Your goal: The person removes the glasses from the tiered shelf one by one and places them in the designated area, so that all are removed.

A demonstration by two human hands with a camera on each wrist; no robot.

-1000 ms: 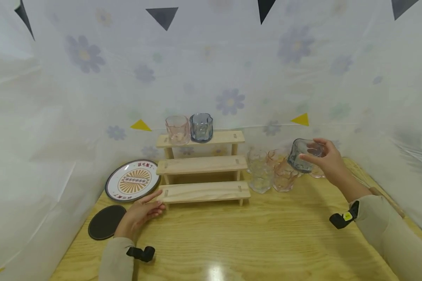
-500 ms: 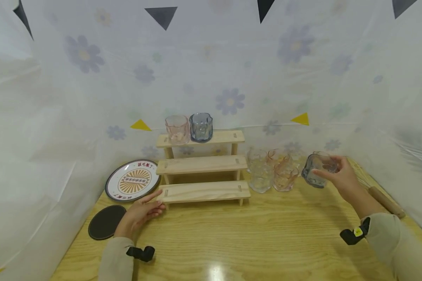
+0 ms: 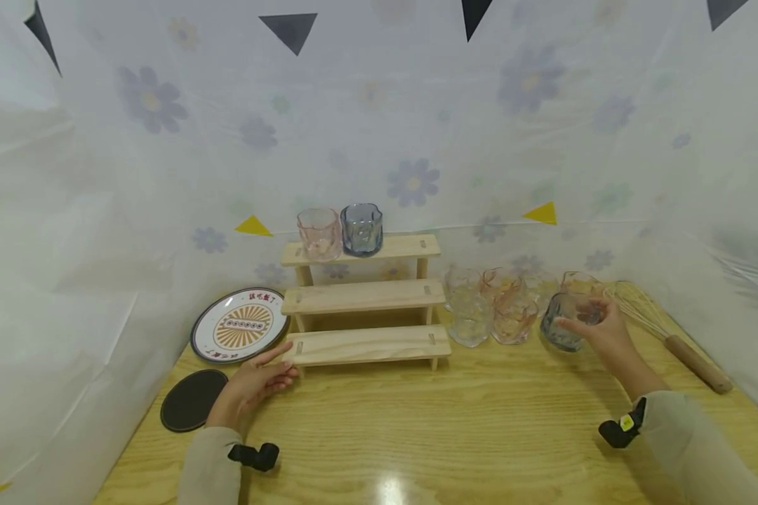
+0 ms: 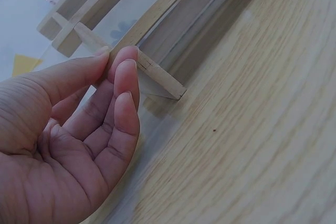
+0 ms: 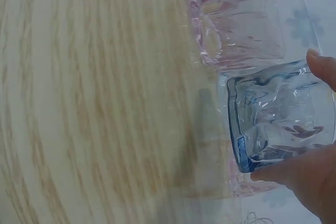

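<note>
My right hand [image 3: 609,335] grips a blue-grey glass cup [image 5: 283,119] between thumb and fingers, at the right end of a group of glasses. Whether the cup's base touches the table, I cannot tell. My left hand [image 3: 253,386] pinches the left end of the bottom step of a three-tier wooden shelf [image 3: 366,347]; thumb and fingertips meet at its edge in the left wrist view. On the top tier stand a pink glass cup [image 3: 319,235] and a blue glass cup [image 3: 362,230], side by side at the left.
Clear glasses [image 3: 469,319] and pink glasses [image 3: 514,319] stand right of the shelf. A whisk [image 3: 691,358] lies at the far right. To the left are a patterned plate [image 3: 240,326] and a black round mat [image 3: 194,400]. Patterned sheeting hangs behind.
My right hand has carried the blue-grey cup to the right and down, and the cup now stands more upright. The left hand stays at the shelf.
</note>
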